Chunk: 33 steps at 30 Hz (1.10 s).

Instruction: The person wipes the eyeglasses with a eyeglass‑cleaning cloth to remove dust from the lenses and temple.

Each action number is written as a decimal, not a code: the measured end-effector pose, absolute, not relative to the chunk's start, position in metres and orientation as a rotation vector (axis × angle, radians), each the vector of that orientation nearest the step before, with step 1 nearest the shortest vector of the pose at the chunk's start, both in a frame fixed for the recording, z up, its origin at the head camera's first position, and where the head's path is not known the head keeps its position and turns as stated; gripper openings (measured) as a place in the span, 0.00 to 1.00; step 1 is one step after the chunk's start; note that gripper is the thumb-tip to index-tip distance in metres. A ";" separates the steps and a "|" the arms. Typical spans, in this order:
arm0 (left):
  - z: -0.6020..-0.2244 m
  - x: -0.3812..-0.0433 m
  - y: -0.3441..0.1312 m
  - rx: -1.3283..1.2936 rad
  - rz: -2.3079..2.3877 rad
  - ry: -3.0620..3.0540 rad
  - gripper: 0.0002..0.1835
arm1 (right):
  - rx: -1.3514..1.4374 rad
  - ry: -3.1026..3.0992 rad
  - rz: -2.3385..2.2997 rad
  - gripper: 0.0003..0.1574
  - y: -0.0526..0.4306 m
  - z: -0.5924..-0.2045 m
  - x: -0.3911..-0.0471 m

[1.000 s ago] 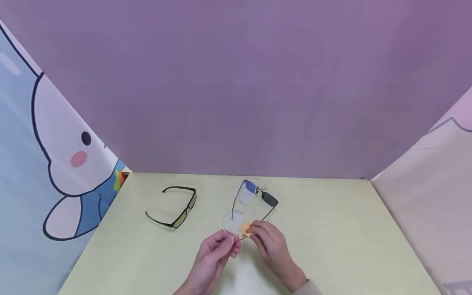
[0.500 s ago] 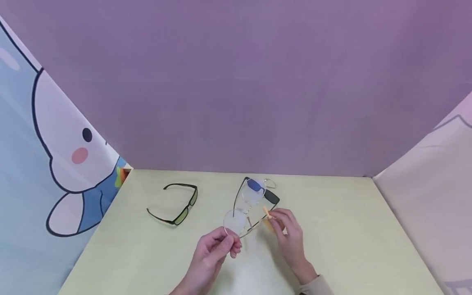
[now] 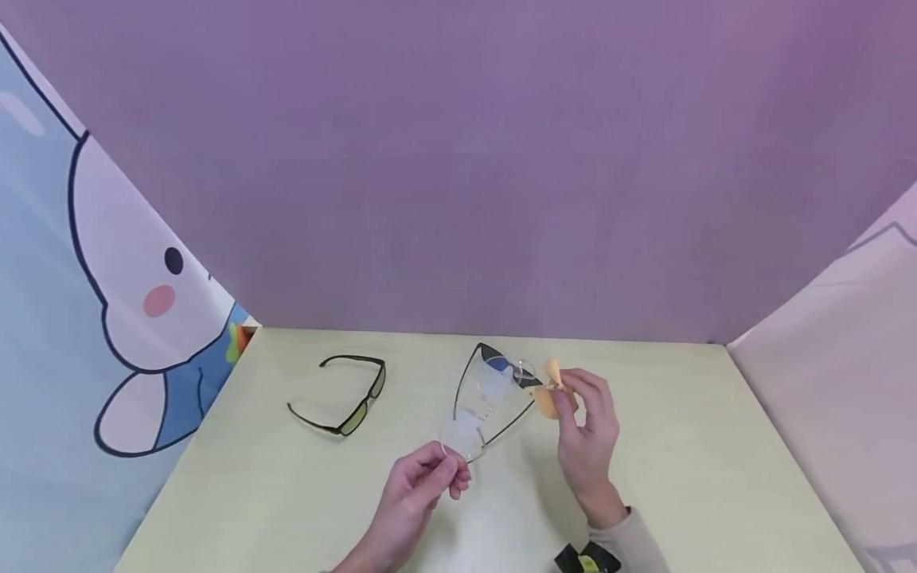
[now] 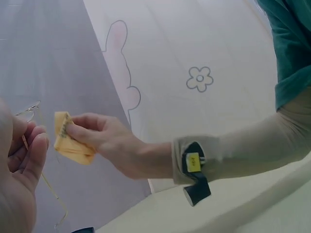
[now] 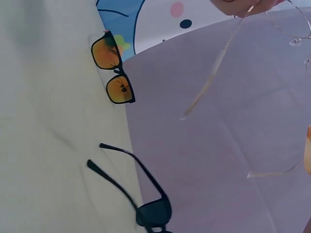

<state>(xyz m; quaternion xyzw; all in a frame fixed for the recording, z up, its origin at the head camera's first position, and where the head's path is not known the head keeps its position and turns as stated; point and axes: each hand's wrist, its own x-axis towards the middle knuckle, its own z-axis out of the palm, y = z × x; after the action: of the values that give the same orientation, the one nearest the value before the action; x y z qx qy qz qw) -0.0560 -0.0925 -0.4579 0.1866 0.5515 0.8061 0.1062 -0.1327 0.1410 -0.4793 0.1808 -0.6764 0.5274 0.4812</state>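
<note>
My left hand [image 3: 411,493] pinches the rim of thin gold-framed eyeglasses [image 3: 462,432] with clear round lenses, held up over the table. In the left wrist view a slim temple arm [image 4: 51,187] hangs below my left fingers. A folded orange-yellow cleaning cloth [image 3: 546,403] is pinched between the thumb and fingers of my right hand [image 3: 593,418], to the right of the eyeglasses. Only the cloth's edge [image 5: 308,155] shows in the right wrist view, where a clear-tipped temple [image 5: 211,80] also extends. Black sunglasses [image 3: 528,379] lie on the table behind, partly overlapped by the eyeglasses and cloth.
Another pair of black-framed glasses [image 3: 355,417] with greenish lenses lies unfolded on the left of the pale table [image 3: 702,446]; its lenses [image 5: 106,52] look orange in the right wrist view. A purple backdrop [image 3: 458,199] rises behind the table, with printed curtains at both sides.
My right hand has moved right and away from me with the cloth, off the near lens. My left hand keeps its pinch, and the eyeglasses have shifted slightly.
</note>
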 end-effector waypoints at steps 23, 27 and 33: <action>-0.467 -0.053 -0.088 0.913 2.446 1.551 0.09 | 0.355 -1.742 1.374 0.13 0.120 -0.471 -0.123; -0.467 -0.052 -0.089 0.946 2.444 1.515 0.08 | 0.328 -1.796 1.420 0.13 0.122 -0.487 -0.125; -0.469 -0.053 -0.091 0.985 2.418 1.493 0.07 | 0.325 -1.836 1.523 0.12 0.128 -0.507 -0.128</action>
<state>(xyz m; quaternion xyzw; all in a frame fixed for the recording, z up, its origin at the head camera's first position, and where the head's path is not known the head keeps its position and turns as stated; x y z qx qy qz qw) -0.0527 -0.0908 -0.4686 0.3269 0.4952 0.8021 0.0668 -0.1276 0.1277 -0.5065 0.1258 -0.7117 0.5906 0.3589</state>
